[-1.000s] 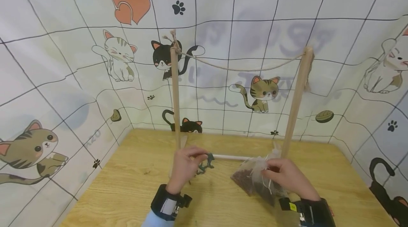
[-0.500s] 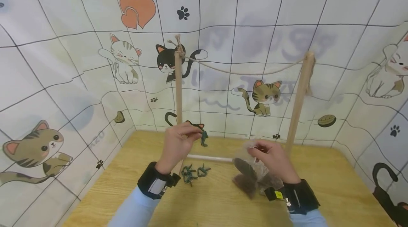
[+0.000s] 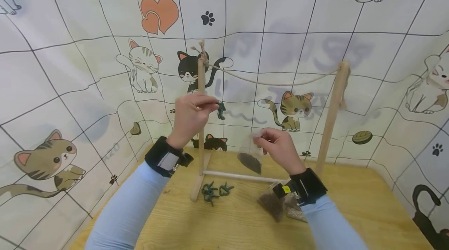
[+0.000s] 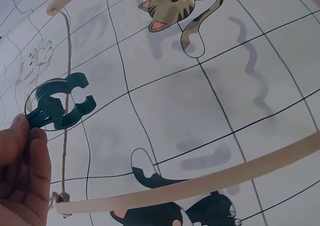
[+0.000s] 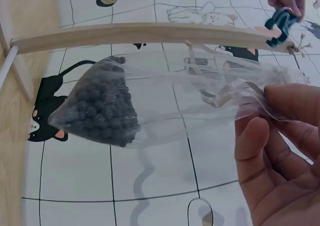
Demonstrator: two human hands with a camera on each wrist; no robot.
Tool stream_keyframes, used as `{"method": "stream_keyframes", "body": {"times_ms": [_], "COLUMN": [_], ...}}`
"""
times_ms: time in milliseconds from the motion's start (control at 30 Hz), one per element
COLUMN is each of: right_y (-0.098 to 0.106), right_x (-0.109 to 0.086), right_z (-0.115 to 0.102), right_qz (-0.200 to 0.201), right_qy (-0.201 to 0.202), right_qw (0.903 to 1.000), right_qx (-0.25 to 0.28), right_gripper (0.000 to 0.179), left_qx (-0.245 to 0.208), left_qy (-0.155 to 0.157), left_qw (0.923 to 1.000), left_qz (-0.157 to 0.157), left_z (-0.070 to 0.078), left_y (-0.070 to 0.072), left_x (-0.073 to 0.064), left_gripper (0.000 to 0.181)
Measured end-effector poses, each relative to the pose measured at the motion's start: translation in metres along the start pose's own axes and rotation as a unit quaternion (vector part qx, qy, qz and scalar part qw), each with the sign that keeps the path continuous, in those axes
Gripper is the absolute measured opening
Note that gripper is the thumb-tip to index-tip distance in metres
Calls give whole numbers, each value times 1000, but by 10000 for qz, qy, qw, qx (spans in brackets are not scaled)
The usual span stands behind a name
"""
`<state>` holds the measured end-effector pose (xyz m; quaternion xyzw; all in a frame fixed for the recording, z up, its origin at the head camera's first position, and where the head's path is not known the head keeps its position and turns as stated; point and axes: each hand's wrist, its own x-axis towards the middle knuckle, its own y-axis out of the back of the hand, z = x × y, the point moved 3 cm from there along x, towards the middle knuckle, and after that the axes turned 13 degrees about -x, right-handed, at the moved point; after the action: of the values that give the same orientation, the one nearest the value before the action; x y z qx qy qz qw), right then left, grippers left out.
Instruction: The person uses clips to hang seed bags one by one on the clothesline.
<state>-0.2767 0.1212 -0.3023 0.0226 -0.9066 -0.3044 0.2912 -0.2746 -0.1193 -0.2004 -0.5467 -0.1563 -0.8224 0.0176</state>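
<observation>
My left hand [image 3: 193, 117] pinches the handles of a green plastic plant clip [image 4: 65, 110], held up beside the left post below the rope [image 3: 280, 84]. In the left wrist view the clip's curved jaws stand apart, with the rope passing behind them. My right hand [image 3: 280, 148] pinches the gathered top of a sheer drawstring bag [image 5: 100, 105]. Dark round pellets fill the bag's bottom, and it hangs in front of the frame, above the white crossbar [image 3: 242, 177]. In the right wrist view the bag's upper part is see-through and crumpled at the fingers.
The rope sags between two wooden posts [image 3: 329, 121] on the wooden table [image 3: 182, 226]. Several green clips [image 3: 210, 193] lie near the left foot. Two more filled bags, one brown [image 3: 271, 205] and one paler [image 3: 295, 211], lie by the right forearm. A cat-print cloth surrounds the table.
My left hand has lifted one clip from the pile up toward the rope. My right hand has raised the dark-pellet bag off the others and moved it left.
</observation>
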Motion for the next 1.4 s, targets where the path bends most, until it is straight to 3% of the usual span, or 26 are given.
{"method": "stream_keyframes", "body": {"times_ms": [433,733,1033,1200,1400], "right_y": [-3,-6,-6,-8,-11], "right_x": [51,78,102,116,126], "right_z": [-35,-50,-61,-67,-74], "right_qz": [470,634,989,1253,1331], "right_qy": [306,102,29,33,-198], "right_qw": [9978,9968,9948,9915,9898], "right_qx": [347,466,224,356,463], "right_gripper": [21,21,18,14,17], "left_qx": [84,556,655,648,675], "left_qy": [-204,447,1075,1489,1740], "left_qw": [9992,9974,9920,9866,9823], "left_qz": [342,85,-65,-129,-158], "left_z": [11,5,-9,-12,-13], "left_y": [11,12,9,9,8], "left_x": [65,101,108,105,103], "left_gripper": [7,8,10,11,11]}}
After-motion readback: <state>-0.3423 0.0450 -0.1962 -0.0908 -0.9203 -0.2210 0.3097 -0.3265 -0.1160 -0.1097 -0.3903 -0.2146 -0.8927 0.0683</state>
